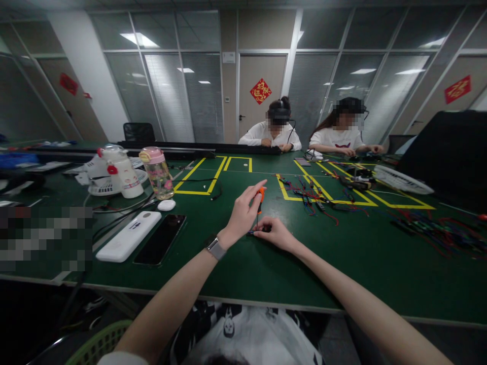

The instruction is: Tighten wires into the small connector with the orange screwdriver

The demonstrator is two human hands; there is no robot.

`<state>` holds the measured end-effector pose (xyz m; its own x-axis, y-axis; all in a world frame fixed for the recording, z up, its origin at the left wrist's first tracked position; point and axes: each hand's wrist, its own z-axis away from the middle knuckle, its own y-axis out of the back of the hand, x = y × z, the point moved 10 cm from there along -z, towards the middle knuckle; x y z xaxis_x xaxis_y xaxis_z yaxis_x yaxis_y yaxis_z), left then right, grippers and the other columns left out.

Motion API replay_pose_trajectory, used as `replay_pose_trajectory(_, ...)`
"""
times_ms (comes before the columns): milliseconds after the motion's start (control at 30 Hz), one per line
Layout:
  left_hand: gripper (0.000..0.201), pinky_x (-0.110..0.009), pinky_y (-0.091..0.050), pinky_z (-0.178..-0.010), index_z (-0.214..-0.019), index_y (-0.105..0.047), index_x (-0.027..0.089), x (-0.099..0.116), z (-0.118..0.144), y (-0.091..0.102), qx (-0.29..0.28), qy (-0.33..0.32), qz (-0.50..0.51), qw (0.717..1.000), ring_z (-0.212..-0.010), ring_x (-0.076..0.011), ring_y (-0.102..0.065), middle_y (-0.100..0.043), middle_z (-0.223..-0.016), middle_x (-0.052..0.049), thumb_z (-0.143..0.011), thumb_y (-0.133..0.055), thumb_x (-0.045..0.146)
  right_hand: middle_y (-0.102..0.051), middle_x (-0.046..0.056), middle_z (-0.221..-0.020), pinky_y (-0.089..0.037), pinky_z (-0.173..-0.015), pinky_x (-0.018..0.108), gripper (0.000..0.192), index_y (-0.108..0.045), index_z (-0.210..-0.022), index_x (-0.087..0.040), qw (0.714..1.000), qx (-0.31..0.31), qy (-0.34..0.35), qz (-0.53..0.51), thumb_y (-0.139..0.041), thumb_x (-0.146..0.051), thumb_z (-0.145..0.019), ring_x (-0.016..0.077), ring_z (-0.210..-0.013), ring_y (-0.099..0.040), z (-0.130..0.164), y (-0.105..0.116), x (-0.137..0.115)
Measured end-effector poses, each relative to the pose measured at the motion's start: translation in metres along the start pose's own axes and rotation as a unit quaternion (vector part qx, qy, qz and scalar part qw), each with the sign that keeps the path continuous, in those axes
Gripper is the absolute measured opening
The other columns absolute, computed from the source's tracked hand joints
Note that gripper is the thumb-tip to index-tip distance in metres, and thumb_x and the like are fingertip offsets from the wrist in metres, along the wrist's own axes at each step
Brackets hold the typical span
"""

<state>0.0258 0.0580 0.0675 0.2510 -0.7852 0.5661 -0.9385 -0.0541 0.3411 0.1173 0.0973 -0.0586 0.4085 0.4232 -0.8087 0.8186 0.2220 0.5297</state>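
While the left hand (244,212) is grasping the screwdriver (261,198) at frame centre, the right hand (280,235) is pinching a small part (250,232) near its tip — fastening seems under way; whether the wired pieces (310,194) at centre right are awaiting work isn't showing.

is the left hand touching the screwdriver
Touching: in the head view, the handle of the screwdriver lies against the fingers of the left hand.

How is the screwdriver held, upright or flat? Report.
Upright: the screwdriver has its orange handle up by the left hand, its shaft pointing down.
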Motion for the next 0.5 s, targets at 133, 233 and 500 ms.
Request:
replay_pose_trajectory(133,0.033,-0.031,-0.048,-0.089,-0.127,-0.056,0.024,0.005,-0.001,0.004,0.023,-0.017,-0.029,0.999,-0.1,-0.0164,-0.061,-0.064,-0.111,-0.005,-0.096,-0.046,0.021,-0.065,0.002,-0.074,-0.043,-0.059,0.025,0.011,-0.071,-0.079,-0.014,1.0,-0.005,0.002,0.0,-0.07,-0.024,-0.074,0.0127,-0.063,-0.054,-0.001,-0.001,0.0)
replay_pose_trajectory(233,0.026,-0.028,-0.049,-0.078,-0.115,-0.063,0.024,0.006,0.0,0.01,0.056,-0.018,-0.055,0.997,-0.084,-0.0148,-0.059,-0.062,-0.094,-0.003,-0.09,-0.058,0.022,-0.064,0.002,-0.073,-0.044,-0.06,0.025,0.01,-0.072,-0.08,-0.014,1.0,-0.007,0.007,0.004,-0.07,-0.022,-0.074,0.0131,-0.065,-0.054,-0.001,-0.002,-0.001)
replay_pose_trajectory(500,0.03,-0.029,-0.046,-0.088,-0.122,-0.058,0.024,0.01,0.001,0.005,0.023,-0.024,-0.034,0.999,-0.099,-0.0158,-0.058,-0.06,-0.108,-0.005,-0.098,-0.041,0.019,-0.06,0.001,-0.072,-0.04,-0.058,0.025,0.01,-0.073,-0.081,-0.015,1.0,-0.003,0.013,0.01,-0.069,-0.021,-0.073,0.0123,-0.062,-0.05,0.001,-0.001,-0.003)
